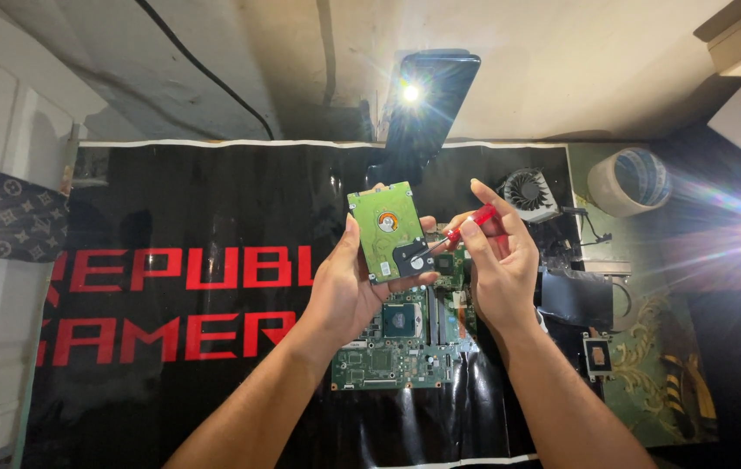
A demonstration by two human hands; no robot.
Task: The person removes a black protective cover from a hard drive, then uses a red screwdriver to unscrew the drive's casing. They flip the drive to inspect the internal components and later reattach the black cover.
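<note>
Holding a small hard drive (390, 231) circuit-side up above the mat, the left hand (344, 291) clamps it by its edges, thumb on the left edge, fingertips round the right. Right hand (499, 269) pinches a red-handled screwdriver (456, 233), tip resting at the drive's lower right corner. Judgement: drive is rigid, dense for its size, shock-sensitive; edge grip is best, keeping off the exposed green board. Below lies a laptop motherboard (396, 347) on the black mat (171, 304); cooling fan (529, 193) and tape roll (629, 181) far right.
</note>
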